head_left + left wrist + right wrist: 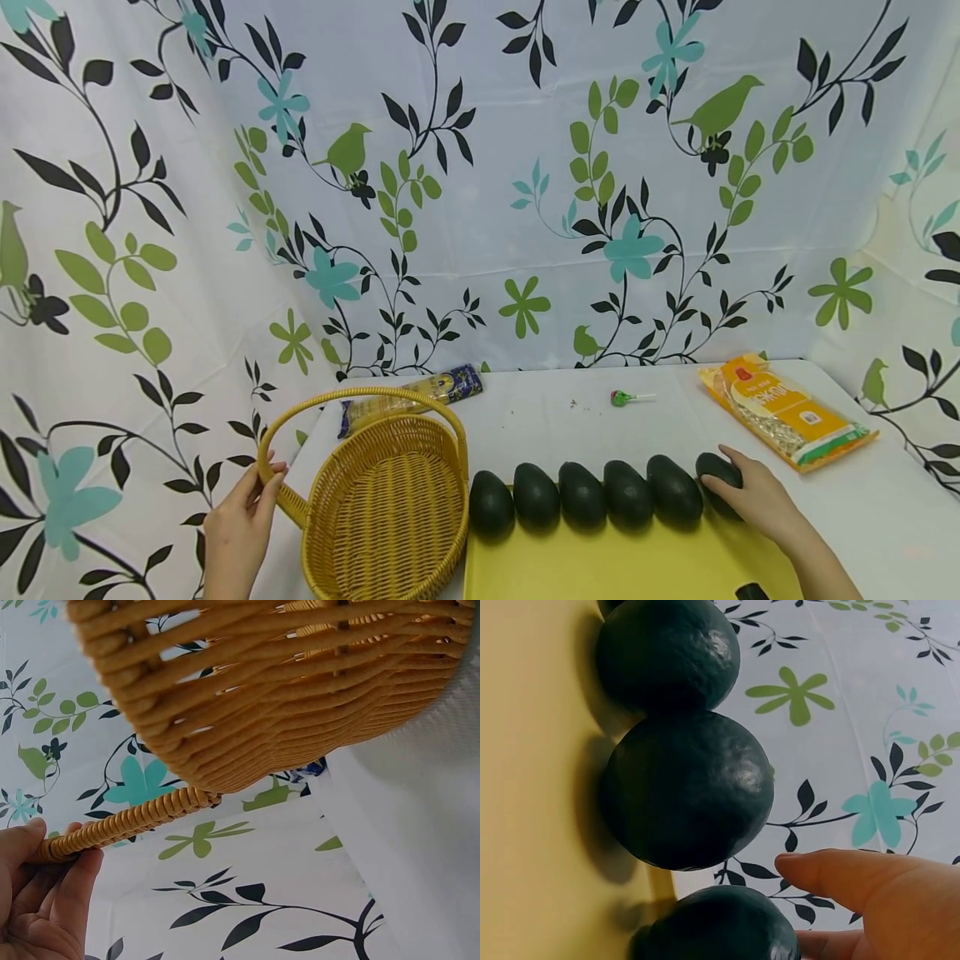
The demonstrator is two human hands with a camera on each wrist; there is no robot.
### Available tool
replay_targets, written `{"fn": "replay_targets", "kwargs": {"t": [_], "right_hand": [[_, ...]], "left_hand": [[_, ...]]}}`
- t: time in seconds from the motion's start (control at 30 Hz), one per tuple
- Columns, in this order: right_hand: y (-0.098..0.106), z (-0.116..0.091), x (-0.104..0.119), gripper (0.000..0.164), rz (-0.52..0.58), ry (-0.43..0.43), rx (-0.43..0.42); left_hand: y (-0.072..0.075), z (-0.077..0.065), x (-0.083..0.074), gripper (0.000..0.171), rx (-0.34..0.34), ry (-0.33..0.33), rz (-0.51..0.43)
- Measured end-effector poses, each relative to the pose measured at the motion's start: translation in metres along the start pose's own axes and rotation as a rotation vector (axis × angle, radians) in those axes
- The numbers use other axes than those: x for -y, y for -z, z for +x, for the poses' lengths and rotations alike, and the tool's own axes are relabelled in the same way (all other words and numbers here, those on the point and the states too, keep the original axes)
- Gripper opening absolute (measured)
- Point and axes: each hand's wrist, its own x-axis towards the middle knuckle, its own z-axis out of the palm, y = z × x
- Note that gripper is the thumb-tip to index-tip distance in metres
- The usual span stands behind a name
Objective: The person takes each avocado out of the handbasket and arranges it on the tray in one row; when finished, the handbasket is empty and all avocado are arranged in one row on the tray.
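My left hand [238,527] grips the arched handle [360,392] of a yellow-brown wicker basket [382,508]; the basket's inside shows bare weave. In the left wrist view, the thumb and fingers of the left hand [49,889] pinch the handle's rope-wrapped rod [139,821]. Several dark green avocados [583,496] stand in a row along the far edge of a yellow tray [600,562]. At the row's right end, my right hand [753,496] holds the last avocado [716,475] between thumb and fingers. The right wrist view shows this avocado [720,926] close beside its neighbour [690,791].
A yellow-and-blue packet [412,400] lies behind the basket. Farther back on the white table [540,408] is a green-and-red lollipop [621,398]. An orange bag [783,412] of grain-like food sits at the right. A black object [752,592] shows at the bottom edge.
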Motion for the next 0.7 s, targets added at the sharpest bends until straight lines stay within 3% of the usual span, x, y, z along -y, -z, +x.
{"fn": "replay_targets", "kwargs": {"t": [0.2,0.43,0.57,0.63,0.7], "right_hand": [[0.003,-0.003,0.0,0.074,-0.017,0.058,-0.082],[0.018,-0.006,0.022,0.07,-0.019,0.164,-0.23],[0.029,-0.008,0.043,0.069,-0.033,0.241,-0.294],[0.033,-0.01,0.056,0.069,-0.051,0.289,-0.333],[0.036,-0.011,0.067,0.069,-0.063,0.339,-0.358]], "left_hand": [[0.001,0.0,-0.001,0.028,0.01,0.015,0.014],[0.012,0.004,-0.006,0.028,0.084,-0.12,0.09],[0.024,0.009,-0.03,0.046,0.151,-0.157,0.084],[0.025,0.011,-0.051,0.052,0.128,-0.223,0.057],[0.021,0.012,-0.074,0.055,0.08,-0.331,0.031]]}}
